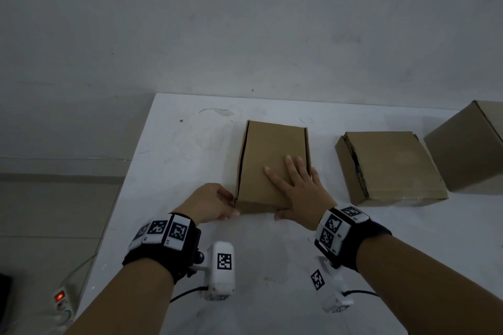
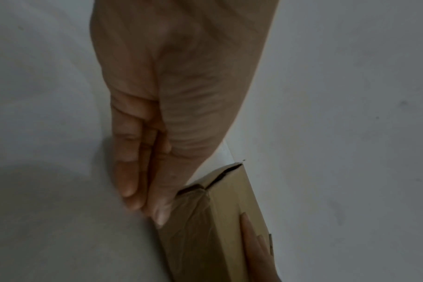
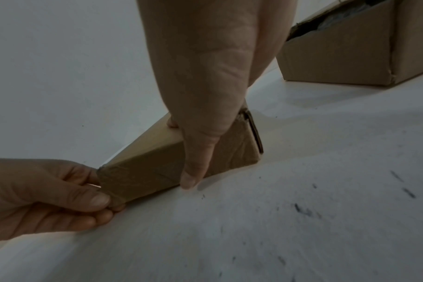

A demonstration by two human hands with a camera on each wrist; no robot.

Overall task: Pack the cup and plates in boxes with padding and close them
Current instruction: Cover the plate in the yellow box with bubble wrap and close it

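Note:
A closed brown cardboard box (image 1: 268, 155) lies in the middle of the white table (image 1: 190, 144). My right hand (image 1: 295, 183) lies flat on its lid with straight fingers. Its thumb (image 3: 193, 167) runs down the box's near face (image 3: 145, 173). My left hand (image 1: 217, 202) is at the near left corner, and in the right wrist view its thumb and fingers (image 3: 99, 200) pinch that corner. In the left wrist view the thumb (image 2: 161, 213) touches the creased end of the box (image 2: 196, 238). No cup or plate shows.
A second, flatter cardboard box (image 1: 389, 166) lies to the right, with a gap along its left edge (image 3: 302, 32). A taller box (image 1: 473, 144) stands at the far right. The table's left edge runs near my left arm, and a power strip (image 1: 64, 299) lies on the floor.

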